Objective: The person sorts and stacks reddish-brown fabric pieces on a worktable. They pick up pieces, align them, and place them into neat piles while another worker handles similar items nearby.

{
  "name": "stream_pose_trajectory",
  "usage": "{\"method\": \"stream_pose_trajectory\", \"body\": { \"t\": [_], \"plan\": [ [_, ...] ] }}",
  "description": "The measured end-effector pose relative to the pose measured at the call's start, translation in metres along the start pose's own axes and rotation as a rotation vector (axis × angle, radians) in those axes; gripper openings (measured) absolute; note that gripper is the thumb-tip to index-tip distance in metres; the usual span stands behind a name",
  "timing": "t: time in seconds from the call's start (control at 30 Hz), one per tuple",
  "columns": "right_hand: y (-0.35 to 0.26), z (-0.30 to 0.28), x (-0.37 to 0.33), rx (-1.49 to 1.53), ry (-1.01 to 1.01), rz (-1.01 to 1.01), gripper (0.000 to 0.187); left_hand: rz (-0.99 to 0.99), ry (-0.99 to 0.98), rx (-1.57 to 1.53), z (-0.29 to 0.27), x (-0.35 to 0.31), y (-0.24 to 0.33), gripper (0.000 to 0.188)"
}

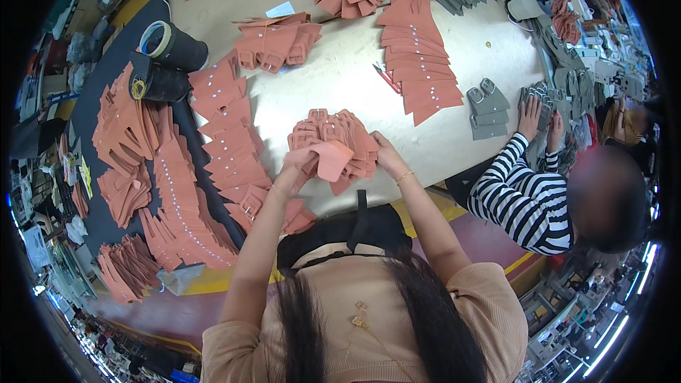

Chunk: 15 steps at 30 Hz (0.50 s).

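In front of me, over the pale table [312,85], is a thick bundle of salmon fabric tabs with fabric-covered buckles [325,128]. My left hand [292,172] is closed on its left side, and one loose tab end [333,161] lies across the front of the bundle. On the opposite side, my right hand [388,156] grips the bundle's edge with bent fingers. The tabs partly hide the fingertips of both hands. Just left of my left hand, more salmon tabs [228,124] lie overlapped in a long row.
Beyond the bundle lie red-handled snips [388,78] beside a fanned salmon stack [422,57]. Two dark cylinders [177,48] stand at the left. To the right, a co-worker in a striped sleeve [507,170] handles grey-green buckled tabs [543,96].
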State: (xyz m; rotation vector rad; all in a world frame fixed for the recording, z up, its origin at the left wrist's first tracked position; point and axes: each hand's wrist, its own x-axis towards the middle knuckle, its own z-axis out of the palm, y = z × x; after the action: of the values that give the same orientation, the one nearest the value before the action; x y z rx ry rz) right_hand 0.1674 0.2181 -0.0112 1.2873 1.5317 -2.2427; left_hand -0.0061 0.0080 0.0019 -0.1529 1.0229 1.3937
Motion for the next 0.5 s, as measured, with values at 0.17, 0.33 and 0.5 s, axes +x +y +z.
{"method": "stream_pose_trajectory", "body": {
  "t": [0.17, 0.33, 0.5],
  "plan": [
    [-0.029, 0.013, -0.011, 0.299, -0.009, 0.090, 0.007, 0.004, 0.116, -0.087, 0.017, 0.008, -0.003, 0.035],
    [-0.036, 0.027, -0.023, 0.556, 0.053, -0.004, 0.009, 0.021, -0.048, -0.143, 0.043, 0.017, 0.000, 0.034],
    [-0.017, 0.023, 0.003, 0.278, 0.071, -0.245, 0.009, 0.011, 0.188, -0.289, 0.063, 0.023, -0.021, 0.028]
  ]
}}
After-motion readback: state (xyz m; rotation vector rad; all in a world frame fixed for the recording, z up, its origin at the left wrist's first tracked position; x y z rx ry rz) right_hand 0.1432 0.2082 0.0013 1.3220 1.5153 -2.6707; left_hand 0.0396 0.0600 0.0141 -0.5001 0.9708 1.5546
